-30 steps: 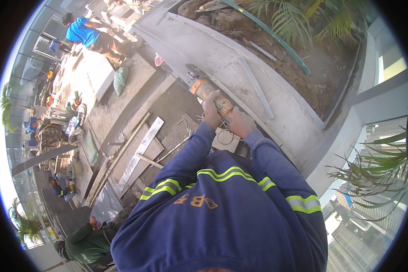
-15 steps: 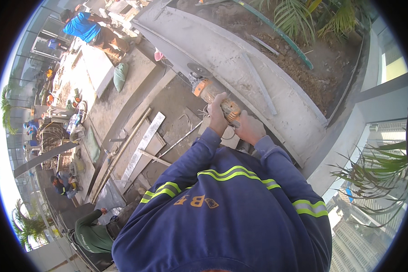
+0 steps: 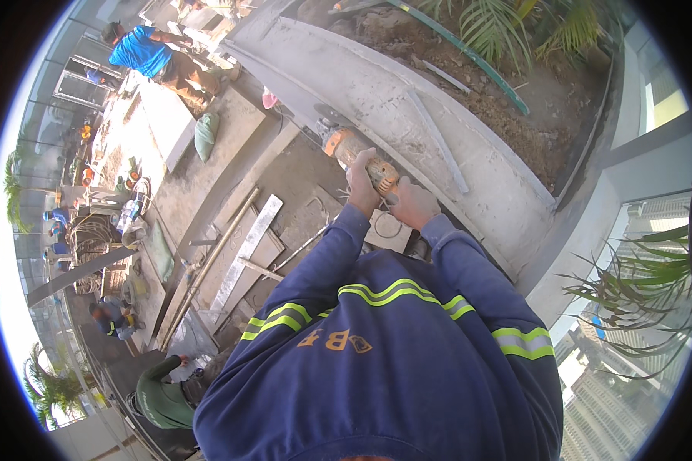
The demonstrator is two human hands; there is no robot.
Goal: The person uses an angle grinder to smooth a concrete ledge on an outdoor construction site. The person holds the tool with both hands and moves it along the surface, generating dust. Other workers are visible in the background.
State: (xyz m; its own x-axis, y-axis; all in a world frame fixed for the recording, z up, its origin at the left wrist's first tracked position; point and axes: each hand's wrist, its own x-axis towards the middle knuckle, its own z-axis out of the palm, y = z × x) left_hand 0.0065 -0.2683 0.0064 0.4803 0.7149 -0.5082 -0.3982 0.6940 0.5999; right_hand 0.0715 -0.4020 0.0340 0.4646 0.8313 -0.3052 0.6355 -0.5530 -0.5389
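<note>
Both my hands are closed round a dusty orange and grey angle grinder. My left hand grips the middle of its body, and my right hand wraps the rear end. At the far end of the tool, the round disc lies close to the side of a pale concrete kerb wall; dust blurs whether it touches. A cord loops below the grinder near my sleeves. On top of the wall rests a thin grey strip.
Left of my arms lie a pale metal-like plank, long poles and a thin rod. A green sack sits farther off. One person in a blue shirt bends at the upper left; another in green is at the lower left. Soil and palm leaves lie beyond the wall.
The grinder and both my hands have shifted slightly up and to the left along the wall. My grip is the same. The person in blue has straightened a little.
</note>
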